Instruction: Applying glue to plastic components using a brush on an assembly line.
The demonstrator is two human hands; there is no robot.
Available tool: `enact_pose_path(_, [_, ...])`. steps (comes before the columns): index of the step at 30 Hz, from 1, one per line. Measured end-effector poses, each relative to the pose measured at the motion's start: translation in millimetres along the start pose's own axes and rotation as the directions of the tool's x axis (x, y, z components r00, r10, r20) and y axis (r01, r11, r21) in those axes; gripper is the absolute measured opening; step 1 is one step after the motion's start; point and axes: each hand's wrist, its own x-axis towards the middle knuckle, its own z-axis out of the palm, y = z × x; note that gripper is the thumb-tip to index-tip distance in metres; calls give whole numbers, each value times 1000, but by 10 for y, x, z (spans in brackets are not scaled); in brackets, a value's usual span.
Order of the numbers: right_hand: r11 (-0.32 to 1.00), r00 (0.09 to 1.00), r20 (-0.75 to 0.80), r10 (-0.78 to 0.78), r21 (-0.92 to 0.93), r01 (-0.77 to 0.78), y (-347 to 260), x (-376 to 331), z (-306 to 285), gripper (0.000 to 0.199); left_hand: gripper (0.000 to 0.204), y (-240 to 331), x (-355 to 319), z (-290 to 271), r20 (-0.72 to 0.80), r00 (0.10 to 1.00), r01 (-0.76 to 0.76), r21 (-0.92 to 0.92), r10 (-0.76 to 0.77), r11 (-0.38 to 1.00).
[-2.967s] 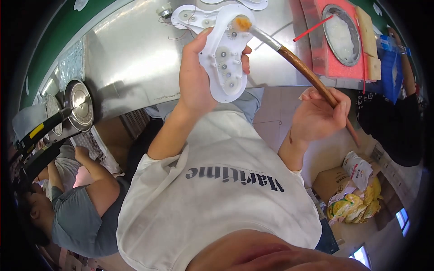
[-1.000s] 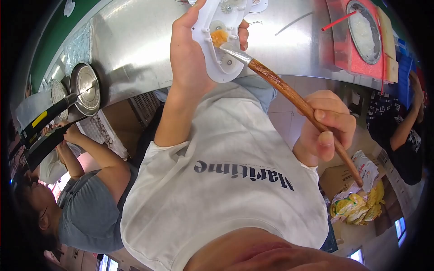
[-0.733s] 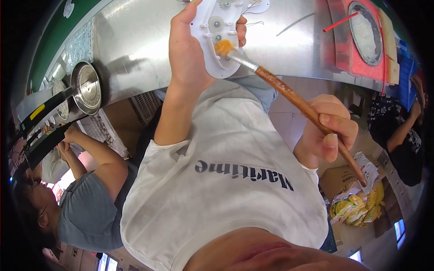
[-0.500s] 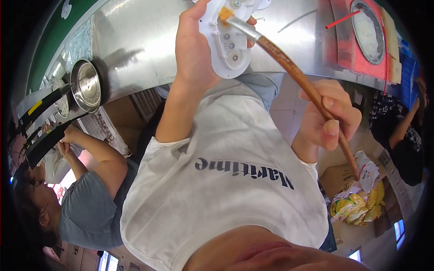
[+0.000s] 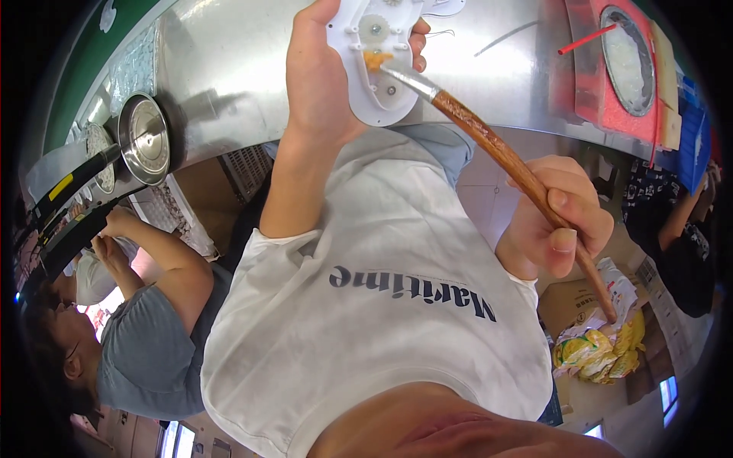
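The left hand (image 5: 324,76) grips a white plastic housing (image 5: 376,65) over the far metal table (image 5: 229,69). The right hand (image 5: 556,217) pinches a brown brush (image 5: 504,156), its orange tip on a gear recess: greasing seems underway, and steady, light dabs come next.

White plastic housing (image 5: 379,72) in left hand (image 5: 321,84); brown mottled brush (image 5: 504,156) with orange-tipped bristles in right hand (image 5: 553,221); red tray (image 5: 592,84) beyond.
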Motion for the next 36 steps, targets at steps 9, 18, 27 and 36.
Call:
enact_pose_path(9, [978, 974, -115, -194, -102, 183, 155, 30, 167, 33, 51, 25, -34, 90, -100, 993, 54, -68, -61, 996])
enact_pose_path(18, [991, 992, -30, -124, -46, 122, 116, 38, 139, 31, 51, 81, 46, 4, -114, 993, 22, -56, -28, 998])
enact_pose_path(27, [989, 987, 69, 146, 27, -148, -16, 117, -54, 31, 50, 131, -28, 5, -170, 984, -45, 46, 52, 998])
enact_pose_path(36, [791, 848, -71, 525, 408, -456, 122, 90, -94, 30, 51, 146, -30, 65, -94, 995, 35, -18, -36, 999])
